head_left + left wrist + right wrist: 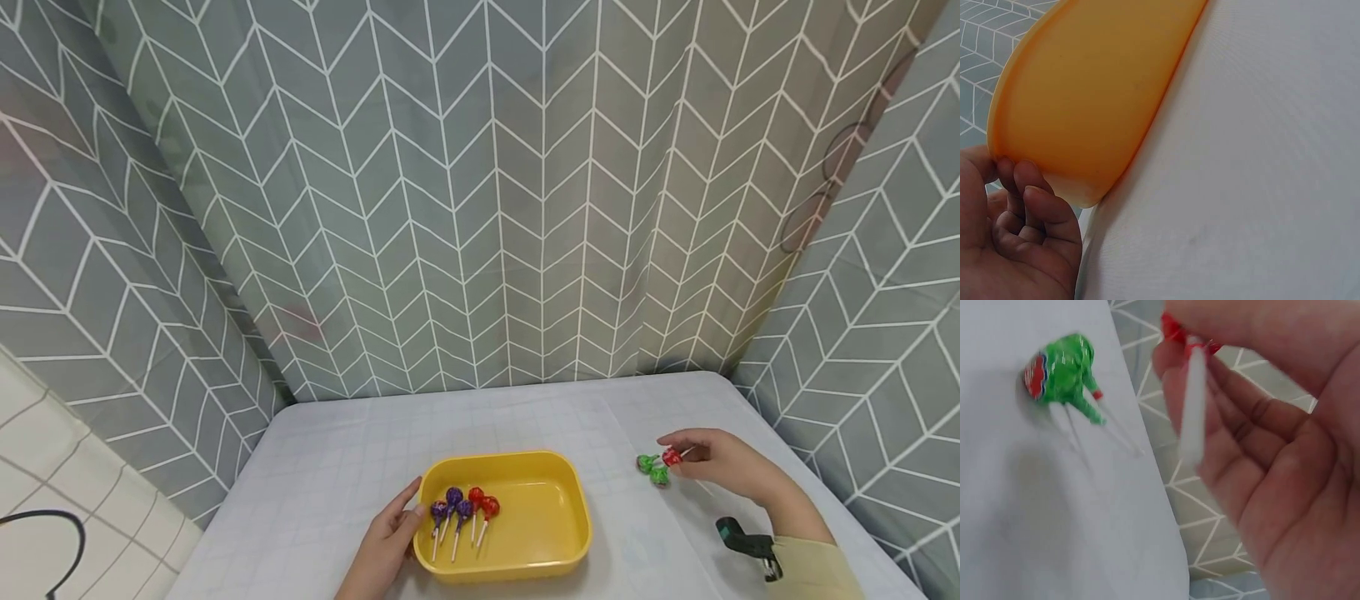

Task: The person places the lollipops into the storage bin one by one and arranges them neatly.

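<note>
My right hand (716, 460) pinches a red lollipop (671, 457) by its wrapped head between thumb and fingers; its white stick (1194, 412) points toward the camera in the right wrist view. Right beside this hand, two green lollipops (659, 477) lie on the white-covered table. With my left hand (385, 533) I grip the left rim of a yellow tray (536, 533), thumb on one side of the wall and fingers on the other. Inside the tray, toward its left end, lie three purple lollipops (454, 496) and two red lollipops (491, 507), sticks pointing to the near side.
A white cloth (337, 450) covers the table. Grey curtains (480, 208) with a white chevron pattern hang behind it and at both sides. A dark strapped device (742, 542) sits at my right wrist, next to the pale sleeve (813, 571).
</note>
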Demonstrator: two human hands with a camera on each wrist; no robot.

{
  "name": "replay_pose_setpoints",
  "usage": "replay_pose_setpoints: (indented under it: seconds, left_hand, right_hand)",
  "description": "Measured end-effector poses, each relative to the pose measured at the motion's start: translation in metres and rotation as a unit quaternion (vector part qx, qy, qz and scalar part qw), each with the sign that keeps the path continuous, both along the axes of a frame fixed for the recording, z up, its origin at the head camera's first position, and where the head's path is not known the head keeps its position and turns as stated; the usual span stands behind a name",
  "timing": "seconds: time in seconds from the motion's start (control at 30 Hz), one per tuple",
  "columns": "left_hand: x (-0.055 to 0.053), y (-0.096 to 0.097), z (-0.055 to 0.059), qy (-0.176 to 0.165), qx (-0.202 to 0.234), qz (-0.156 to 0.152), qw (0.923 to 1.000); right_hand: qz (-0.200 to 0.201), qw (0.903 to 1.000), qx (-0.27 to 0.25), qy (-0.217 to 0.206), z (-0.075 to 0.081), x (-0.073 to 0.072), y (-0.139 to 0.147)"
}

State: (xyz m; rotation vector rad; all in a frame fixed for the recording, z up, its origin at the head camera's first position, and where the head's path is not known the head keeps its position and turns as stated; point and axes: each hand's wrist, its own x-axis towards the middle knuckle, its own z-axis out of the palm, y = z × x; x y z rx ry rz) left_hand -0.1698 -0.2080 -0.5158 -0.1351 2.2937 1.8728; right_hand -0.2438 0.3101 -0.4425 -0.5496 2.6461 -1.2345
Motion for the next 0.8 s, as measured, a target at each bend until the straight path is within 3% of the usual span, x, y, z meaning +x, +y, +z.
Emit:
replay_pose_setpoints:
  seconds: [0.27,0.5,0.8]
  left_hand:
    - [0.0,-0.001,-0.001,0.001,-0.004,0.0,1.0]
    - [-0.001,0.0,-0.002,0.0,-0.006,0.006,1.0]
    - [0.0,0.0,-0.001,0.002,-0.006,0.009,0.9999]
  right_hand:
    - [-0.026,0.999,-0.035,0.0,0.003,0.0,-0.015]
    - [-0.036,0.9921,-0.112,-0.044,0.012,0.001,-0.051]
    - [-0.047,0.9927,-0.106,-0.033,0.016,0.007,-0.082]
